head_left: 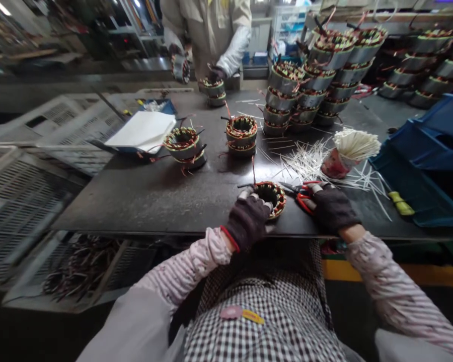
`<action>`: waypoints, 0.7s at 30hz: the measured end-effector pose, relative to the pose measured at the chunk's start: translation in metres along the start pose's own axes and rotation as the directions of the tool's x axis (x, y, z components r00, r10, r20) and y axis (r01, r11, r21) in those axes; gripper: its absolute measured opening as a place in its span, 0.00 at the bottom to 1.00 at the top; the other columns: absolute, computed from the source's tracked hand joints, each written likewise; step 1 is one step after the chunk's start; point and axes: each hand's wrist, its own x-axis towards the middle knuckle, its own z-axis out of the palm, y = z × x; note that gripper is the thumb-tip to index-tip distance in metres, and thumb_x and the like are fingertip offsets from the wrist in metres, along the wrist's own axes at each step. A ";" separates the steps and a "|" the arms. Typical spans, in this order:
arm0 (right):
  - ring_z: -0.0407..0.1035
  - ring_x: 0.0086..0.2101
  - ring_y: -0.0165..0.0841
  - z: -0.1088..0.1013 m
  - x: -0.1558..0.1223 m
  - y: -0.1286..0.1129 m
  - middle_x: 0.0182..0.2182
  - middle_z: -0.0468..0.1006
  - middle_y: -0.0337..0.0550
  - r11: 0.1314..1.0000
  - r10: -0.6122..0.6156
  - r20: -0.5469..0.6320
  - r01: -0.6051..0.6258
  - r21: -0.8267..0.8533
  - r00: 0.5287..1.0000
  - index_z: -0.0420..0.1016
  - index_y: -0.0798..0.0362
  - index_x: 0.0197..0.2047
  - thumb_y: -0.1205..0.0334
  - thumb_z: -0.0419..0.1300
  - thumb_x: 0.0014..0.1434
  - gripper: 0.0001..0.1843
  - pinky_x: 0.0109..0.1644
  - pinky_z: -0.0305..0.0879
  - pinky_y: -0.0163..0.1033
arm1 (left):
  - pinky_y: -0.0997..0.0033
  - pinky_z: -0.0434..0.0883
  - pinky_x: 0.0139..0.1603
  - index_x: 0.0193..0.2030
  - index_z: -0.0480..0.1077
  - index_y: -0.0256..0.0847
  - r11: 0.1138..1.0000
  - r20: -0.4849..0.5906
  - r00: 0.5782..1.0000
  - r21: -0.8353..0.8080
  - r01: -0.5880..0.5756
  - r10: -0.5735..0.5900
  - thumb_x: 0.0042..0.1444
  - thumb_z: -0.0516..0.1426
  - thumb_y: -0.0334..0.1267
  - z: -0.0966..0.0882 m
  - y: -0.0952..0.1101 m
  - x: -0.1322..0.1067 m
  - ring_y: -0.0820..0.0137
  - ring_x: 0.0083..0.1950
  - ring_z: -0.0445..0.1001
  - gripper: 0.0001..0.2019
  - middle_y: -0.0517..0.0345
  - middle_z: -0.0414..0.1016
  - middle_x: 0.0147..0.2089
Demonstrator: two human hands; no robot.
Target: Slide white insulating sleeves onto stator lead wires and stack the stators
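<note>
Close to the table's front edge lies a motor stator (279,202), a ring of copper windings with a lead sticking up. My left hand (249,218), in a dark glove with light fingertips, is closed over its left side, fingers on the rim and inner edge. Red-handled scissors (304,202) are gripped in my gloved right hand (334,208), with the blades pointing left, near the stator's right rim. Behind the stator, two more stators (241,128) are stacked, and another short stack of stators (183,146) stands to their left.
White sticks (305,158) lie scattered beside a red holder (335,163) full of them. Tall stator stacks (283,95) rise behind. Blue bins (423,196) and a yellow-green handle (401,203) are at right, crates (18,201) at left. Across the table, a co-worker (211,35) handles stators.
</note>
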 end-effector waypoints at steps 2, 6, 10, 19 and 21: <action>0.81 0.59 0.54 0.012 0.007 -0.003 0.63 0.86 0.68 0.992 0.008 -0.081 0.002 0.125 0.997 0.86 0.60 0.65 0.49 0.59 0.78 0.27 0.64 0.76 0.51 | 0.29 0.76 0.78 0.54 0.87 0.36 0.998 0.143 0.990 0.059 0.008 -0.016 0.62 0.75 0.46 0.008 0.000 0.005 0.41 0.54 0.89 0.19 0.37 0.90 0.47; 0.82 0.56 0.53 0.032 0.004 -0.001 0.59 0.88 0.63 0.963 0.075 -0.262 -0.001 0.270 0.962 0.90 0.54 0.60 0.47 0.56 0.76 0.27 0.64 0.78 0.55 | 0.33 0.82 0.66 0.47 0.88 0.41 0.938 0.021 0.979 -0.283 0.200 -0.202 0.57 0.75 0.47 0.007 -0.025 0.005 0.43 0.50 0.88 0.15 0.44 0.90 0.42; 0.83 0.54 0.54 0.038 -0.002 0.000 0.55 0.89 0.61 0.944 0.074 -0.327 0.039 0.327 0.942 0.91 0.50 0.58 0.43 0.53 0.76 0.29 0.61 0.80 0.59 | 0.58 0.79 0.35 0.47 0.85 0.40 0.534 0.046 0.884 -0.782 0.321 -0.465 0.65 0.65 0.60 -0.027 -0.058 0.037 0.62 0.32 0.79 0.23 0.51 0.86 0.38; 0.83 0.54 0.57 0.043 -0.002 0.005 0.56 0.90 0.55 0.942 0.062 -0.335 0.056 0.331 0.940 0.91 0.45 0.58 0.34 0.52 0.78 0.32 0.59 0.80 0.65 | 0.40 0.74 0.76 0.57 0.88 0.41 0.927 -0.246 0.955 0.291 0.237 -0.167 0.65 0.75 0.50 -0.087 -0.141 0.177 0.46 0.64 0.83 0.20 0.44 0.89 0.53; 0.83 0.54 0.57 0.044 -0.002 0.006 0.57 0.90 0.54 0.938 0.067 -0.328 0.052 0.342 0.942 0.91 0.45 0.57 0.34 0.52 0.77 0.33 0.59 0.80 0.65 | 0.45 0.77 0.70 0.56 0.89 0.41 0.911 -0.168 0.956 0.300 0.282 -0.241 0.65 0.74 0.50 -0.078 -0.158 0.194 0.46 0.62 0.84 0.18 0.44 0.90 0.52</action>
